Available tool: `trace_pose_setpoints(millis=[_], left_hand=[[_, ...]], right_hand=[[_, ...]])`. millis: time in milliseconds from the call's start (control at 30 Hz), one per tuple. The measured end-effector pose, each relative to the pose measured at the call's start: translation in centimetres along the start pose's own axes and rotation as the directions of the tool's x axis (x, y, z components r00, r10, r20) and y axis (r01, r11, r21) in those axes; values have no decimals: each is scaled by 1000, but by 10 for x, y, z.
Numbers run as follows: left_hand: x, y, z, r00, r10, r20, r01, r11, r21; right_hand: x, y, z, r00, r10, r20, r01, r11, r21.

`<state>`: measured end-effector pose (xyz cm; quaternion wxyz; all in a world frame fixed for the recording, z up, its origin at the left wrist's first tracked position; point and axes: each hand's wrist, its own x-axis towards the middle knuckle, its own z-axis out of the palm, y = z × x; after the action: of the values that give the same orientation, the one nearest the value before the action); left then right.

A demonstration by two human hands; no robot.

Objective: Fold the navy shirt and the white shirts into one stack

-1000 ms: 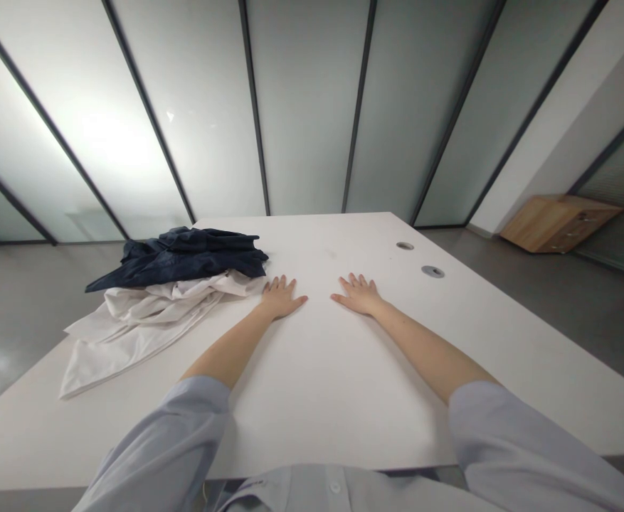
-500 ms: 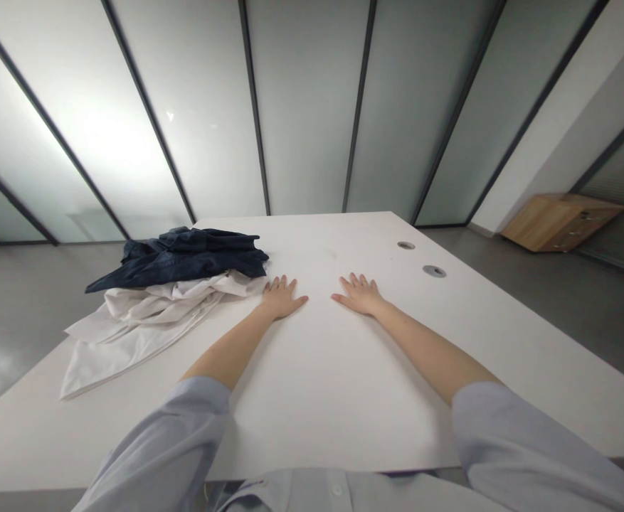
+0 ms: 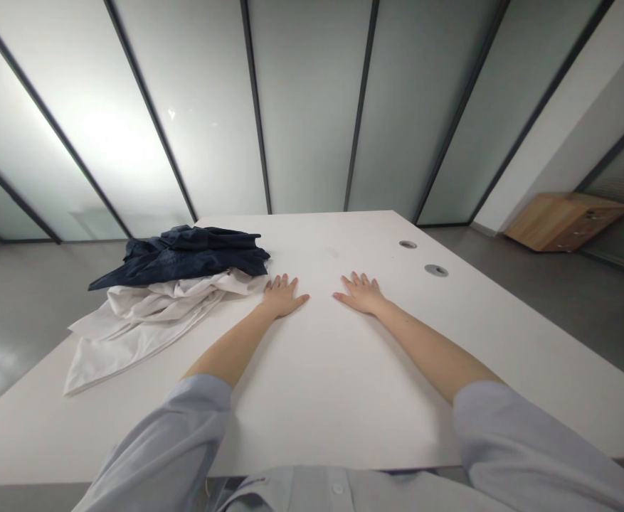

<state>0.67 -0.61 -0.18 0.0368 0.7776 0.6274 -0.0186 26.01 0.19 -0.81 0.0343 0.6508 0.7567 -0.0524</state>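
Note:
My left hand (image 3: pixel 282 296) lies flat on the white table (image 3: pixel 344 384), palm down, fingers stretched out and holding nothing. My right hand (image 3: pixel 361 293) rests flat beside it in the same way, a short gap between the thumbs. Just left of my left hand lies a crumpled white garment (image 3: pixel 141 320), its edge almost touching my fingers. A dark navy garment (image 3: pixel 188 256) is piled on the far part of the white one. My light blue sleeves are pushed up to the elbows.
Two round cable grommets (image 3: pixel 436 270) are set in the table at the far right. Frosted glass panels with dark frames stand behind the table. A low wooden cabinet (image 3: pixel 562 220) sits on the grey floor at the right.

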Motion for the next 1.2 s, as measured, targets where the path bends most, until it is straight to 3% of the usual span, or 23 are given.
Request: trace_pose_setpoints(millis=[1200], left_hand=[[4, -2, 5, 1000, -1, -12, 1, 1000, -11]], right_hand=[[0, 1, -1, 1000, -12, -3, 12, 1000, -7]])
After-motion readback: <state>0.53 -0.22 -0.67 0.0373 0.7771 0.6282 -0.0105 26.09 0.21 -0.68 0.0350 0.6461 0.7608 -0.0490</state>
